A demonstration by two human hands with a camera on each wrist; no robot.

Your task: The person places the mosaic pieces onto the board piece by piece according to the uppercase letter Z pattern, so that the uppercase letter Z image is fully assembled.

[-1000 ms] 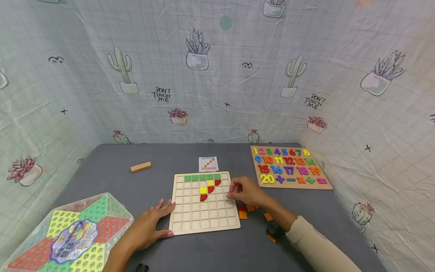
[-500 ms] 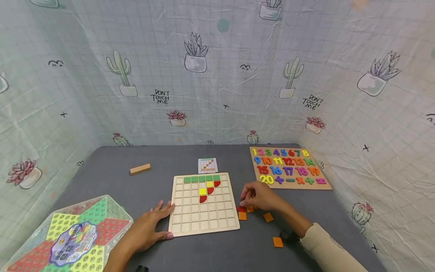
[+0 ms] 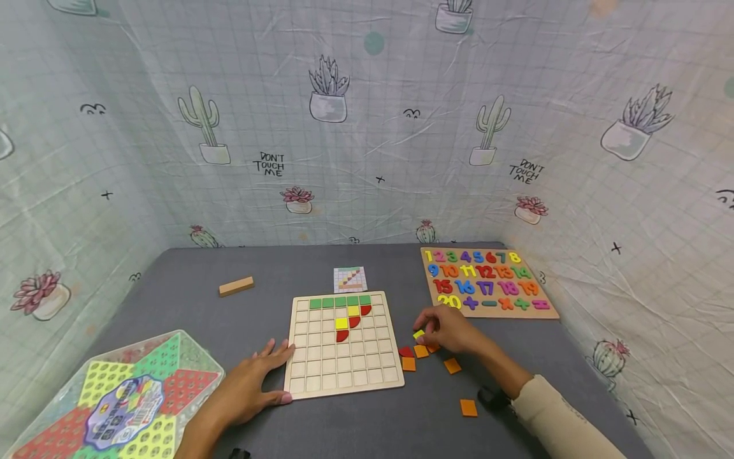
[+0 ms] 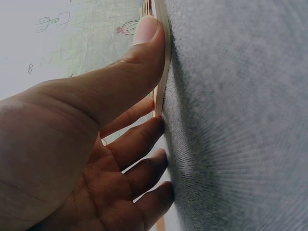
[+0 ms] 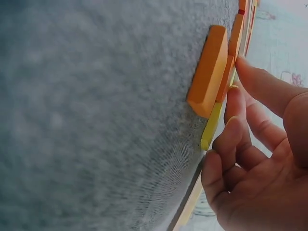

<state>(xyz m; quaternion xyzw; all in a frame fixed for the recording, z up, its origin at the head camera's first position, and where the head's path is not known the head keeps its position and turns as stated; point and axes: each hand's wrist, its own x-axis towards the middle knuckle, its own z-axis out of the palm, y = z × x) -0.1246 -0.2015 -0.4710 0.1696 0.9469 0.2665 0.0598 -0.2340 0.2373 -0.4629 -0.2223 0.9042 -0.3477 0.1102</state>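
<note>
Near left: A star-patterned board (image 3: 123,411) lies beside your left forearm, cut off by the head view's bottom edge.
Near right: A lone orange tile (image 3: 468,408) rests flat on the desk (image 3: 344,433), near your right sleeve (image 3: 553,414).
Left hand: Your left hand (image 3: 249,382) is spread wide, thumb and fingertips against the left edge of the grid board; your left wrist view shows the thumb on its rim.
Grid board: The wooden grid board (image 3: 351,360) lies flat between your hands, with five green squares (image 3: 340,302) along its far row and two yellow squares (image 3: 341,323) and three red quarter-rounds (image 3: 354,322) stepping down leftward beneath them.
Loose pieces: Four more orange tiles (image 3: 421,351) and a red piece (image 3: 406,352) lie off the board's right side.
Right hand: Your right hand (image 3: 447,328) is narrow, thumb and finger pinching a yellow tile (image 3: 419,334) above those pieces. Your right wrist view shows another yellow piece (image 5: 210,130) behind an orange tile; you cannot tell whether your fingers touch it.
Far desk: A pattern card (image 3: 350,279) sits just past the grid board, a wood block (image 3: 236,286) to its left, a number board (image 3: 499,313) to its right.
Backdrop: Cactus-printed cloth (image 3: 378,95).
</note>
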